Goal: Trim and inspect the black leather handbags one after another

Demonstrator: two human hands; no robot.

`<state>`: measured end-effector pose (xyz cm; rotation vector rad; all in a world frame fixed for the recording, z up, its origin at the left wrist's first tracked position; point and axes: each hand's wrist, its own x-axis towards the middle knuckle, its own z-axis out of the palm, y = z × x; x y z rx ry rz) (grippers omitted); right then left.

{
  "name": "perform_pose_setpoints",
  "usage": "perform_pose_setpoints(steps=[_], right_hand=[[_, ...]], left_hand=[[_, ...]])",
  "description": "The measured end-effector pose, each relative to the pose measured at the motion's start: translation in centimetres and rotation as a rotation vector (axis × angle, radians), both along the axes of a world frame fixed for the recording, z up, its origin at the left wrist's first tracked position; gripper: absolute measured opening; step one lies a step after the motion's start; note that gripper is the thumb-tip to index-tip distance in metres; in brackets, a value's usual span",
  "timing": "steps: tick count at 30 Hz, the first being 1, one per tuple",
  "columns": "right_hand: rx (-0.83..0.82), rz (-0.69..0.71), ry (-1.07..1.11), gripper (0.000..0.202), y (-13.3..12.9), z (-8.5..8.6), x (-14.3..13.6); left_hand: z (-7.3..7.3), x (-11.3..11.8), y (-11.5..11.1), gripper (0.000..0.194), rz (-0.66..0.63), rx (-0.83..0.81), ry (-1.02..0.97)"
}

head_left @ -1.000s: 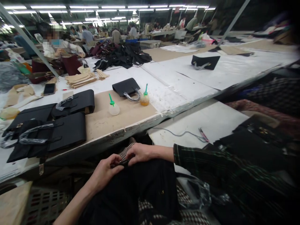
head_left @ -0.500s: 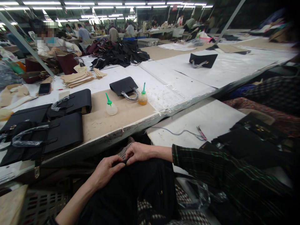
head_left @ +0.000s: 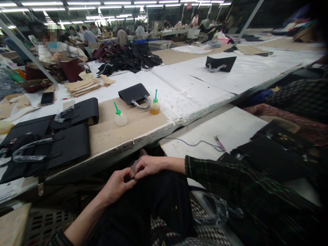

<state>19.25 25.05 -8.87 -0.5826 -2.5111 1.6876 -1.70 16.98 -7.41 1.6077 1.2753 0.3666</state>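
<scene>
A black bag (head_left: 164, 194) of soft, dark cloth lies across my lap, with a small gold metal piece on it. My left hand (head_left: 116, 186) pinches its far edge between thumb and fingers. Right beside it, my right hand (head_left: 147, 167) pinches the same edge, the two sets of fingertips almost touching. What exactly lies between the fingertips is too small to make out. A clear-plastic-wrapped handle (head_left: 217, 208) shows to the right of the bag, over checked cloth (head_left: 164, 227) on my lap.
Black handbags (head_left: 69, 145) lie on the long table at left. Two squeeze bottles (head_left: 121, 119) with green nozzles stand near another handbag (head_left: 133, 93). A pink-handled tool (head_left: 219, 143) and a grey cord rest on the white side table (head_left: 200, 131). A masked person sits across.
Both hands stay pinched at the bag's edge, with only slight finger shifts. The whole view has shifted slightly.
</scene>
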Motion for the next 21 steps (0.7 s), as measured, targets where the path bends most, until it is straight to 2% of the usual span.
perform_pose_setpoints(steps=[5,9,12,16,21], right_hand=[[0.073,-0.008,-0.016,0.020,-0.4,-0.1,-0.8],[0.161,-0.041,-0.001,0.011,-0.7,-0.3,-1.0],[0.179,-0.056,0.007,0.009,-0.8,-0.5,-1.1],[0.155,-0.055,-0.004,0.009,-0.8,-0.5,-1.0],[0.101,-0.031,-0.007,0.022,-0.6,-0.6,-0.7]], left_hand=[[1.0,-0.5,0.1,0.021,0.005,-0.034,0.005],[2.0,-1.2,0.5,0.034,-0.072,-0.152,-0.021],[2.2,-1.2,0.9,0.039,-0.118,-0.177,-0.003],[1.7,-0.7,0.8,0.035,-0.123,-0.106,0.069],[1.3,0.2,0.1,0.023,-0.054,0.093,0.219]])
